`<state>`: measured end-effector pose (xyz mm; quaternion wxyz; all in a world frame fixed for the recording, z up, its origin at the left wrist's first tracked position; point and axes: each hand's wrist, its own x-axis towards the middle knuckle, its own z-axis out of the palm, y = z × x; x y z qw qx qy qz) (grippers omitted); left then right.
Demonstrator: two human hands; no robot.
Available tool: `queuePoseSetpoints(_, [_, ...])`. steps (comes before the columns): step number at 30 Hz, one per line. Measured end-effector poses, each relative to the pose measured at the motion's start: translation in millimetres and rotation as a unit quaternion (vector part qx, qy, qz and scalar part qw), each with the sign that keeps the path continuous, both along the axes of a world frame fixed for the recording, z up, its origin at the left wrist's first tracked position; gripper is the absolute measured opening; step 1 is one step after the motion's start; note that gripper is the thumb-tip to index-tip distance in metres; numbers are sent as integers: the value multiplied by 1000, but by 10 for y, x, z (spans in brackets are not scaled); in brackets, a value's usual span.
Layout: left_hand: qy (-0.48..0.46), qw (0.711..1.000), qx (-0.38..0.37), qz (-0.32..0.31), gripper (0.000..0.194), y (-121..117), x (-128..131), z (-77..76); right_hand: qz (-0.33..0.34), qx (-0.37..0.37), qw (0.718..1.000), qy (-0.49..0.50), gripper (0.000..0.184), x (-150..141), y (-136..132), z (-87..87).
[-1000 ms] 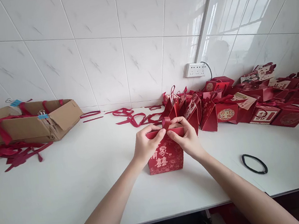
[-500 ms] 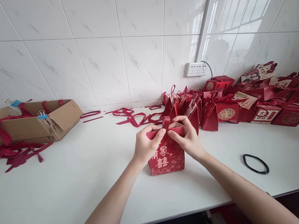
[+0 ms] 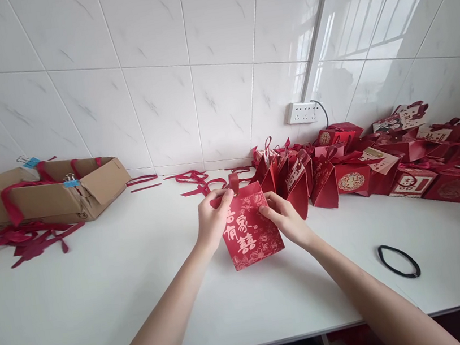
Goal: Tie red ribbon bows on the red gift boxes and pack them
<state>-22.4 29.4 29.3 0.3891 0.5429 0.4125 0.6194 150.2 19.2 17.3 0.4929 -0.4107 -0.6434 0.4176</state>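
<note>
Between my hands is a red paper gift box (image 3: 250,232) with pale lettering and flower patterns on its front; it leans a little to one side above the white table. My left hand (image 3: 212,218) pinches its upper left edge, thumb in front. A loop of dark red ribbon (image 3: 234,181) stands up from the top edge beside that thumb. My right hand (image 3: 284,219) grips the right side edge, thumb on the front and fingers behind. The back of the box is hidden.
A cardboard box (image 3: 41,202) with clips and ribbons stands at left, loose ribbons (image 3: 25,238) before it. Many red gift boxes (image 3: 353,178) crowd the back right. A black ring-shaped band (image 3: 399,261) lies at right. A power strip (image 3: 302,112) is on the tiled wall.
My right hand has moved from the top of the gift box down to its right side. The box has tilted, its top shifting left with my left hand.
</note>
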Motion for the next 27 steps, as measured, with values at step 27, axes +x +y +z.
queuePoseSetpoints(27, [-86,956,-147,-239,47,81,24,-122,129,-225,849,460,13,-18,174,-142])
